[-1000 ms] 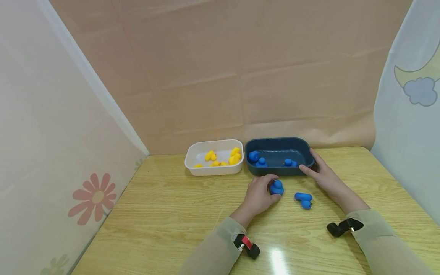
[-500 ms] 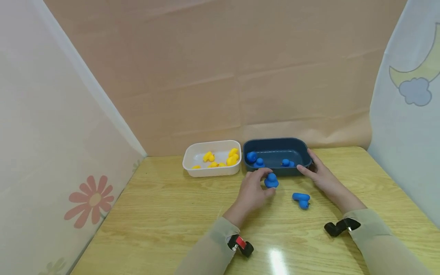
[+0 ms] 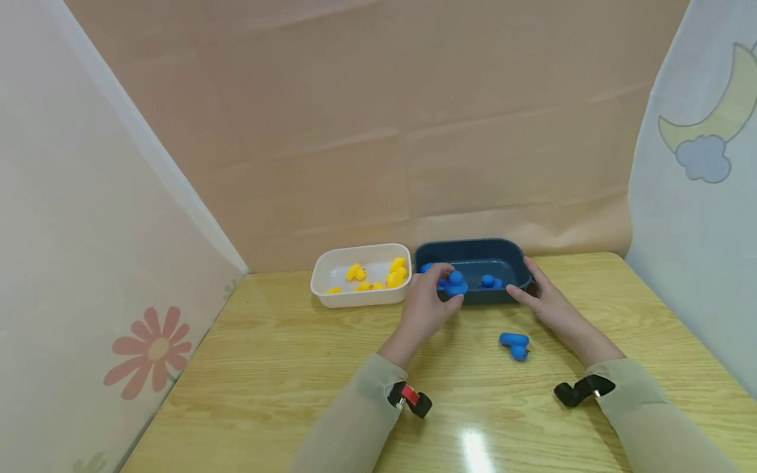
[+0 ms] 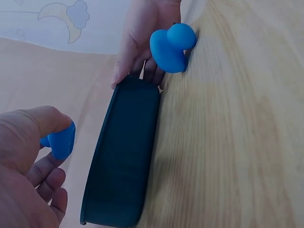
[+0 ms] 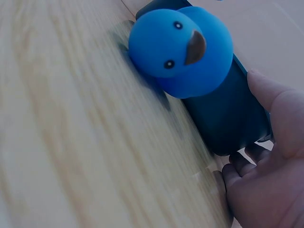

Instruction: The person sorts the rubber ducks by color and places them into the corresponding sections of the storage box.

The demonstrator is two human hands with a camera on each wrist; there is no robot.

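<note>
My left hand pinches a blue rubber duck between thumb and fingers. In the head view that duck is upright and overlaps the near wall of a dark blue tub. The left wrist view shows it raised level with the tub's upper rim, thumb and fingers on its sides. At the tub's right end my right hand grips the corner, thumb at the rim and fingers round the outside. Another blue rubber duck lies on its side on the table, large in the right wrist view. Inside the tub are several blue ducks, partly hidden.
Left of the dark tub, close beside it, stands a white tub with several yellow rubber ducks. Brown paper hangs behind the wooden table. Printed cloth closes off both sides.
My left hand has lifted the blue duck off the table and carried it up and leftward to the dark tub's near wall. My right hand keeps its hold on the tub's end.
</note>
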